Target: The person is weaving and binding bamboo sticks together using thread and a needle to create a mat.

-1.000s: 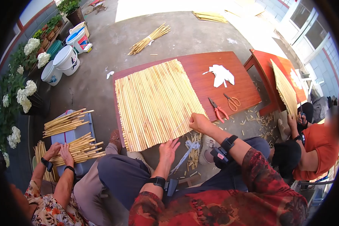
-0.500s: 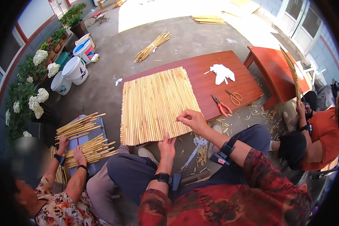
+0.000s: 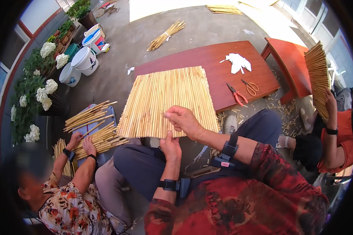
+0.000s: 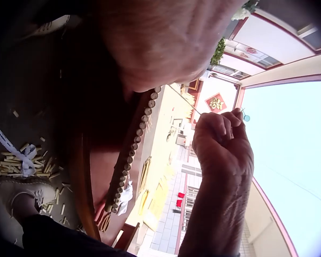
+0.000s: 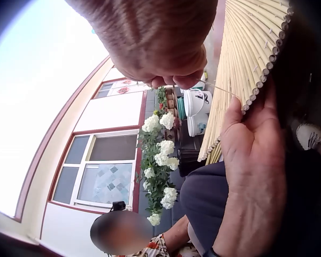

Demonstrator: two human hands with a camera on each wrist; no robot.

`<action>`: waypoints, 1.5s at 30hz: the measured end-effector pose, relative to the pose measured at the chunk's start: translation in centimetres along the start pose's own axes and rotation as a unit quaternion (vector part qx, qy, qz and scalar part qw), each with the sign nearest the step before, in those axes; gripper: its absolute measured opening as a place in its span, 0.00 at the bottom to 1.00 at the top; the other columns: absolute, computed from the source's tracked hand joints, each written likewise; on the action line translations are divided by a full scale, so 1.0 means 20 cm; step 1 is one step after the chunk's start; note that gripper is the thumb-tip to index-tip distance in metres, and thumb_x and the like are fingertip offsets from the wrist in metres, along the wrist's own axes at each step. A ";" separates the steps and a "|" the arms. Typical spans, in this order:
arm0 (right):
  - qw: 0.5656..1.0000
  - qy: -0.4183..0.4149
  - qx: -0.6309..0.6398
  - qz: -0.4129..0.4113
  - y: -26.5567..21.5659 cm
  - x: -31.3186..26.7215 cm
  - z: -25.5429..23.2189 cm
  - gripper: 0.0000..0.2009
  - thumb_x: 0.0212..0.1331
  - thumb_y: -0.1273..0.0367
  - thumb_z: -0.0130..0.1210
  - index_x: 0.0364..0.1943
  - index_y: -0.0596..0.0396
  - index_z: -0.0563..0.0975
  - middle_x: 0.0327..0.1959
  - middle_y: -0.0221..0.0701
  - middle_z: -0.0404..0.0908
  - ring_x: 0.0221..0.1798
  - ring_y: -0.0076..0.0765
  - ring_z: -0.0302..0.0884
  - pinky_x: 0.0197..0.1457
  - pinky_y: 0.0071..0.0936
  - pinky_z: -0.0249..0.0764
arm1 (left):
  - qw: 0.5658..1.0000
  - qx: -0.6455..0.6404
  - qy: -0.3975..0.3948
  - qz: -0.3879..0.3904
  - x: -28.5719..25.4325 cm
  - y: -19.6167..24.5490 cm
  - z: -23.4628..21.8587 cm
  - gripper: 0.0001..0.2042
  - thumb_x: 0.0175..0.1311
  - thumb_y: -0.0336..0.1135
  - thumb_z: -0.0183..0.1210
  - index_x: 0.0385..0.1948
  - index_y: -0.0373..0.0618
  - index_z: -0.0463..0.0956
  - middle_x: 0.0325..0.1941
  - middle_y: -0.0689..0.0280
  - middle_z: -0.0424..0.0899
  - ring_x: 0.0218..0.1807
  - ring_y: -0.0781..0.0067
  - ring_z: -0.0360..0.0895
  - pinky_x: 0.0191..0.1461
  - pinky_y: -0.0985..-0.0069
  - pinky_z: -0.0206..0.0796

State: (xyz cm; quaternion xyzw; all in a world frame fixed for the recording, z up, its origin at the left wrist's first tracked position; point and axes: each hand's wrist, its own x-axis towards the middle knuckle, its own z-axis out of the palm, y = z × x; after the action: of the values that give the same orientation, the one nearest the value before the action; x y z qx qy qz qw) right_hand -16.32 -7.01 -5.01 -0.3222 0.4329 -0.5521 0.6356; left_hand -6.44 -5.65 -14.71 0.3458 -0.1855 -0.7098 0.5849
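Observation:
A mat of straight yellow stalks (image 3: 168, 92) lies side by side in rows, its near edge close to my lap. My left hand (image 3: 171, 148) grips that edge, thumb on top and fingers underneath, as the right wrist view shows. Just above the mat, my right hand (image 3: 183, 122) pinches a thin thread (image 5: 218, 88). The thread runs taut from its fingertips to the stalks beside my left thumb. Small stitches show across the stalks in the right wrist view. The round cut ends of the stalks (image 4: 132, 151) line up in the left wrist view.
Pliers (image 3: 237, 94), scissors (image 3: 252, 87) and a white cloth (image 3: 237, 63) lie on the red table (image 3: 223, 51). At left, a person (image 3: 76, 192) handles loose stalks (image 3: 98, 143). Another person (image 3: 337, 137) at right holds a similar mat (image 3: 317, 78). Stalk offcuts (image 3: 280, 103) litter the floor.
My right hand has moved left over the mat, still pinching the thread. My left hand now grips the near edge, and the mat has been drawn toward me.

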 end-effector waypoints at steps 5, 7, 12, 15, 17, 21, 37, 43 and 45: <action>0.999 0.005 -0.033 -0.006 -0.05 -0.13 0.08 0.07 0.58 0.65 0.49 0.29 0.53 0.70 0.16 0.17 0.57 0.17 0.11 0.48 0.16 0.11 0.48 | 0.999 0.042 -0.020 0.004 -0.14 0.16 0.00 0.18 0.59 0.22 0.43 0.53 0.34 0.58 0.53 0.58 0.66 0.51 0.68 0.68 0.50 0.70 0.65; 0.999 -0.012 -0.034 -0.015 -0.09 -0.18 0.12 0.07 0.58 0.66 0.49 0.29 0.53 0.70 0.16 0.17 0.57 0.16 0.11 0.48 0.16 0.11 0.48 | 0.997 0.072 -0.028 0.013 -0.20 0.24 0.02 0.18 0.58 0.22 0.43 0.53 0.33 0.58 0.52 0.57 0.66 0.51 0.68 0.69 0.50 0.71 0.65; 0.998 -0.052 -0.008 -0.022 -0.18 -0.29 0.17 0.07 0.59 0.66 0.49 0.29 0.54 0.70 0.16 0.17 0.58 0.17 0.12 0.49 0.17 0.11 0.51 | 0.983 0.163 -0.068 0.046 -0.35 0.43 0.02 0.18 0.59 0.23 0.44 0.53 0.34 0.58 0.51 0.57 0.68 0.50 0.69 0.70 0.52 0.72 0.65; 0.994 -0.054 -0.048 -0.078 -0.20 -0.33 0.15 0.08 0.58 0.66 0.49 0.28 0.55 0.71 0.18 0.19 0.62 0.18 0.12 0.57 0.19 0.11 0.59 | 0.975 0.193 -0.087 0.061 -0.46 0.50 0.05 0.18 0.60 0.24 0.44 0.53 0.33 0.59 0.52 0.57 0.68 0.51 0.68 0.69 0.54 0.72 0.64; 0.980 -0.070 -0.148 -0.112 -0.20 -0.39 0.12 0.08 0.57 0.67 0.49 0.29 0.58 0.73 0.20 0.23 0.66 0.23 0.16 0.65 0.25 0.16 0.66 | 0.973 0.202 -0.101 0.046 -0.53 0.54 0.07 0.18 0.61 0.26 0.44 0.53 0.33 0.58 0.53 0.56 0.68 0.52 0.68 0.69 0.55 0.72 0.63; 0.912 -0.056 -0.360 -0.188 -0.11 -0.49 0.08 0.05 0.54 0.71 0.52 0.30 0.59 0.73 0.23 0.26 0.68 0.30 0.23 0.68 0.33 0.23 0.66 | 0.973 0.202 -0.109 0.021 -0.58 0.53 0.00 0.17 0.63 0.27 0.43 0.54 0.33 0.58 0.53 0.58 0.67 0.52 0.71 0.68 0.54 0.75 0.62; 0.826 -0.148 -0.492 -0.233 -0.01 -0.42 0.08 0.07 0.51 0.67 0.53 0.33 0.50 0.76 0.24 0.34 0.70 0.29 0.40 0.73 0.31 0.32 0.70 | 0.969 0.203 -0.139 0.034 -0.56 0.55 -0.05 0.24 0.66 0.41 0.39 0.56 0.31 0.53 0.58 0.55 0.61 0.58 0.65 0.62 0.59 0.71 0.55; 0.807 -0.158 -0.506 -0.260 0.00 -0.42 0.08 0.07 0.51 0.67 0.52 0.33 0.50 0.76 0.22 0.33 0.68 0.26 0.39 0.72 0.25 0.32 0.71 | 0.960 0.237 -0.147 0.034 -0.56 0.55 -0.09 0.24 0.65 0.41 0.41 0.56 0.31 0.53 0.58 0.56 0.61 0.57 0.68 0.62 0.58 0.73 0.55; 0.808 -0.159 -0.507 -0.255 0.00 -0.42 0.07 0.07 0.51 0.67 0.52 0.33 0.50 0.76 0.22 0.33 0.68 0.25 0.39 0.72 0.25 0.32 0.71 | 0.959 0.243 -0.144 0.034 -0.56 0.54 -0.10 0.24 0.65 0.41 0.41 0.56 0.31 0.53 0.57 0.56 0.61 0.56 0.69 0.62 0.57 0.75 0.55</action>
State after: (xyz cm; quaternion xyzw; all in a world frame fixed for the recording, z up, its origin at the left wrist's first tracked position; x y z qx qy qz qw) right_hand -15.12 1.09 -2.84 -0.7811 0.4459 -0.3372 0.2779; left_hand 3.34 2.70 -5.80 0.3652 -0.4462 -0.6651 0.4745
